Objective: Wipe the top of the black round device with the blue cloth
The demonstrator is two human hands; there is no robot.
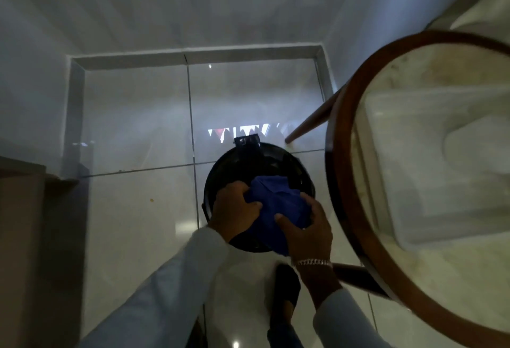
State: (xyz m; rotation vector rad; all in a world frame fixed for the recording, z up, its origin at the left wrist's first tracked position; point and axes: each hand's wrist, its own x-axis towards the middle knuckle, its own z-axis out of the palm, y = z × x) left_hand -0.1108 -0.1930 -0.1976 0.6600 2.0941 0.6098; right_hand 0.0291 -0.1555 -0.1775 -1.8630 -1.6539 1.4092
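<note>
The black round device [248, 163] stands on the glossy tiled floor, seen from straight above. A bunched blue cloth [278, 204] lies on the near half of its top. My left hand [234, 209] grips the cloth's left side and my right hand [306, 233], with a silver bracelet at the wrist, grips its right side. Both hands and the cloth hide much of the device's near half. A black bracket-like part [248, 142] sticks up at the device's far edge.
A round glass-topped table with a brown wooden rim [342, 182] stands close on the right, with one leg [311, 121] angling toward the device. A brown cabinet [24, 209] is at the left. My dark-shod foot [287, 289] stands just below the device. White walls form a corner beyond.
</note>
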